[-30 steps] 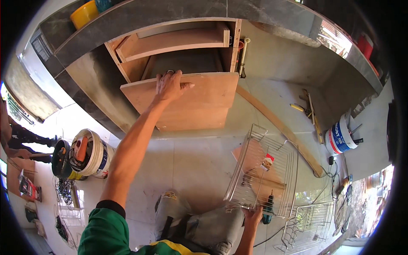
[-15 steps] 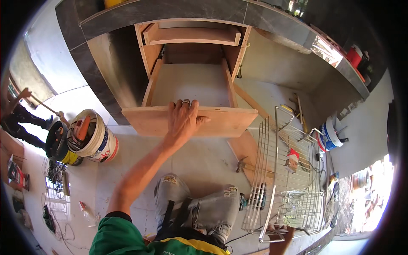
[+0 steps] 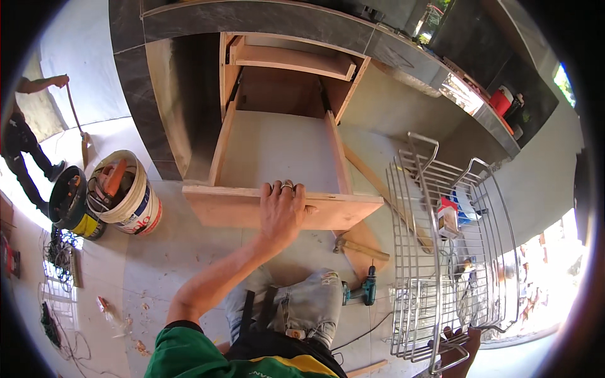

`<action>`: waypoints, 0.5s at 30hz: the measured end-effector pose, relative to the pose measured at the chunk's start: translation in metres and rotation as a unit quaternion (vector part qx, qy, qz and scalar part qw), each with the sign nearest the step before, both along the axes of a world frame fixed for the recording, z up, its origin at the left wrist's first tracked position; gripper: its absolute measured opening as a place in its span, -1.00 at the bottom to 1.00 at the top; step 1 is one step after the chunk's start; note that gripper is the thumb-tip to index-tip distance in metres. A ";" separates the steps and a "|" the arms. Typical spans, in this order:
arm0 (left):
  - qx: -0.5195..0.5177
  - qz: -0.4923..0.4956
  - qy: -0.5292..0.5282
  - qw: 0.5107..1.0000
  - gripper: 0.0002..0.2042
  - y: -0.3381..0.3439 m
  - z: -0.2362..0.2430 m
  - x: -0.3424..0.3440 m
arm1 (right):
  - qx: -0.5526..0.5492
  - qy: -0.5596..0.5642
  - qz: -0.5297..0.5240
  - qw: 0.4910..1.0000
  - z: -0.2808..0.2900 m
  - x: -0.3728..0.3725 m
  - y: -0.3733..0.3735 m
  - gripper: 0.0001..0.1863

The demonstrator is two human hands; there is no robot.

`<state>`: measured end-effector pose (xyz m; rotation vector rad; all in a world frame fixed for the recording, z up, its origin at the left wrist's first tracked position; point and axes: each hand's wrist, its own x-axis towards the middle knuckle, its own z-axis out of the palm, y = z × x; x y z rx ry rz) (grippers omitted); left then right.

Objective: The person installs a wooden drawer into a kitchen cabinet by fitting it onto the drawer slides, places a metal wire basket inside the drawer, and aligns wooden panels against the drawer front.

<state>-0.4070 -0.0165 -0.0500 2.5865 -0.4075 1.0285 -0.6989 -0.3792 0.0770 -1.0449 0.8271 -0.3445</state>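
Left hand (image 3: 282, 213) curls over flat plywood drawer front (image 3: 230, 206); right hand (image 3: 464, 348) grips shiny wire basket (image 3: 436, 264). Hammer (image 3: 365, 250), drill (image 3: 370, 286) lie between.

A counter with a dark grey, faintly veined edge (image 3: 283, 20) curves across the top, resting at left on a dark tiled upright (image 3: 130, 85). Beyond it stands a whitish wall (image 3: 79, 66); under the counter's right part is a bare grey plastered wall (image 3: 391, 104). Large pale tiles cover the floor (image 3: 183, 264), glossy and scattered with debris. Strong daylight whitens an opening (image 3: 551, 271) at lower right and the floor at far left.
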 end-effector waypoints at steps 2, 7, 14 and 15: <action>-0.003 -0.006 0.023 1.000 -0.52 -0.001 0.002 -0.007 | -0.038 -0.001 -0.010 0.999 0.011 0.002 0.006 -0.56; -0.008 -0.024 0.069 0.997 -0.50 0.003 0.008 -0.013 | -0.007 -0.053 0.056 0.997 0.008 0.014 0.003 -0.50; -0.320 -0.325 0.132 0.880 0.21 -0.001 0.070 -0.095 | 0.053 -0.095 0.156 0.982 0.034 0.058 0.052 -0.57; -0.321 -0.366 0.115 0.866 0.24 0.002 0.076 -0.115 | 0.102 -0.108 0.195 0.969 0.018 0.077 0.052 -0.58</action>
